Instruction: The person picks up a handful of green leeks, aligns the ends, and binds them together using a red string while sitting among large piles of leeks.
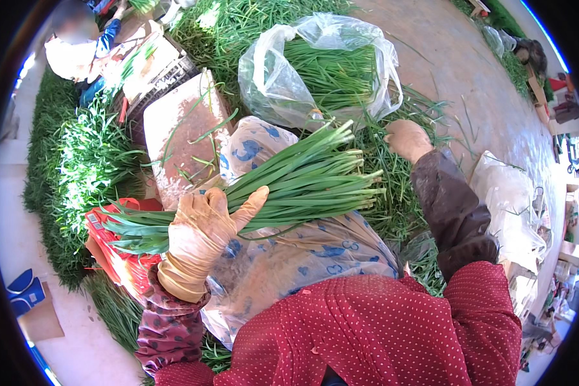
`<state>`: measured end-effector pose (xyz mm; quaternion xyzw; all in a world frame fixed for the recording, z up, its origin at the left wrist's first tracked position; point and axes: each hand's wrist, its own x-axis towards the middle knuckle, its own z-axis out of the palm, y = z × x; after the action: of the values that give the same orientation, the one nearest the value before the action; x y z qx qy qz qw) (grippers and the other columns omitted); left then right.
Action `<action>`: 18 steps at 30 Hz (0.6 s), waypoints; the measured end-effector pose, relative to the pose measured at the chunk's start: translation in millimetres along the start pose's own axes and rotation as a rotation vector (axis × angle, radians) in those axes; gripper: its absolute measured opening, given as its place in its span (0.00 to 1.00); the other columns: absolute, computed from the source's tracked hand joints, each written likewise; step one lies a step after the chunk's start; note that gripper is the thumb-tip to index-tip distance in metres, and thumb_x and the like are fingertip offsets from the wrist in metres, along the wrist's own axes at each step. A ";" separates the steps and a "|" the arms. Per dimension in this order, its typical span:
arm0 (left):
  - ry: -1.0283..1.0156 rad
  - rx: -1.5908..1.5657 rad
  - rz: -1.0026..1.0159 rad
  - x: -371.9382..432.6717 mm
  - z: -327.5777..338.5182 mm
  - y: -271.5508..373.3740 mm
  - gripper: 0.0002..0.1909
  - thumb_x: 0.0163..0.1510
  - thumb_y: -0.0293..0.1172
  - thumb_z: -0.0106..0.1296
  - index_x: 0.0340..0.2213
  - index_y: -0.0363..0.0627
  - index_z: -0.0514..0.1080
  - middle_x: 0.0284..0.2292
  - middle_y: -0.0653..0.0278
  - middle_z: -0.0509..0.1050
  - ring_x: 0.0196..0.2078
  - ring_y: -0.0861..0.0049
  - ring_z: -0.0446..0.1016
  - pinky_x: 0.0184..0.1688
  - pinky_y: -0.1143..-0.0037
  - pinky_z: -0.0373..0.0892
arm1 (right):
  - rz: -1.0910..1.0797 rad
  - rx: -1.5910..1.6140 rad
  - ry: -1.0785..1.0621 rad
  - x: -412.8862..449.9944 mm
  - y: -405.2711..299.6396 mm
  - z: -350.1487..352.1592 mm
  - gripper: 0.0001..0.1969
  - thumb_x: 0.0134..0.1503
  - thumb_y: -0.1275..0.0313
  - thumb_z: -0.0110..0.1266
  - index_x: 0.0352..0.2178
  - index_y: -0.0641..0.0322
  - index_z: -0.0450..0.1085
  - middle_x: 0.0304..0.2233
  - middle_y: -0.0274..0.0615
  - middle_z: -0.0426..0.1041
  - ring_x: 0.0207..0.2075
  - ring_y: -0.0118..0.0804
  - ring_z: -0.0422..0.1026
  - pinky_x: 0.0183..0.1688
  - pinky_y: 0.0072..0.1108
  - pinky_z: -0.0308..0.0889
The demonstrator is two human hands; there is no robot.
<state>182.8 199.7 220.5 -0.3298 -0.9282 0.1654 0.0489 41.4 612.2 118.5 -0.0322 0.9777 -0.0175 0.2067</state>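
Note:
My left hand [198, 236], in a tan glove, grips a thick bunch of green garlic chives [299, 188] over my lap. The pale cut ends point right, while the leafy tips stick out left of the glove. A plastic apron [318, 246] with blue prints covers my lap beneath the bunch. Bare and curled, my right hand [407, 140] is apart from the bunch, over loose chive trimmings [391, 207]. Whether its fingertips pinch a blade is hidden. Beyond my knees, a clear plastic bag [275, 82] stands with its mouth spread around more chives [333, 72].
A dirt-marked board [183, 140] with stray blades lies ahead left. Red packaging [130, 260] is beside my left wrist. Chives are heaped at left [91, 159]. Another person [72, 53] sits by a dark crate [169, 77]. White plastic sheeting [506, 202] lies at right.

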 end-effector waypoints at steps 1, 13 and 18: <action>0.027 0.017 0.021 1.3 -0.9 -1.4 0.41 0.48 0.22 0.48 0.59 0.80 0.54 0.26 0.63 0.61 0.25 0.71 0.65 0.27 0.71 0.64 | 0.102 -0.014 -0.073 -2.0 6.1 -5.9 0.17 0.53 0.58 0.52 0.36 0.61 0.73 0.38 0.52 0.74 0.42 0.52 0.72 0.45 0.37 0.66; 0.069 0.162 0.123 22.4 -16.5 -5.7 0.45 0.41 0.19 0.50 0.57 0.82 0.57 0.26 0.68 0.61 0.23 0.76 0.63 0.27 0.75 0.63 | -0.462 0.074 -0.174 30.5 -109.7 -36.3 0.18 0.51 0.58 0.52 0.36 0.60 0.72 0.32 0.46 0.75 0.36 0.48 0.73 0.39 0.36 0.66; 0.021 0.049 0.068 1.1 4.4 -10.0 0.43 0.42 0.21 0.52 0.57 0.80 0.59 0.28 0.66 0.63 0.27 0.73 0.68 0.28 0.72 0.66 | -0.185 0.331 -0.013 46.4 -86.6 -14.3 0.12 0.54 0.68 0.47 0.33 0.67 0.72 0.28 0.44 0.73 0.33 0.40 0.73 0.37 0.33 0.68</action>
<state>175.1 192.0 219.8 -0.3616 -0.9116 0.1861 0.0608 -1.9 522.9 117.0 -0.0878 0.9530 -0.1969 0.2131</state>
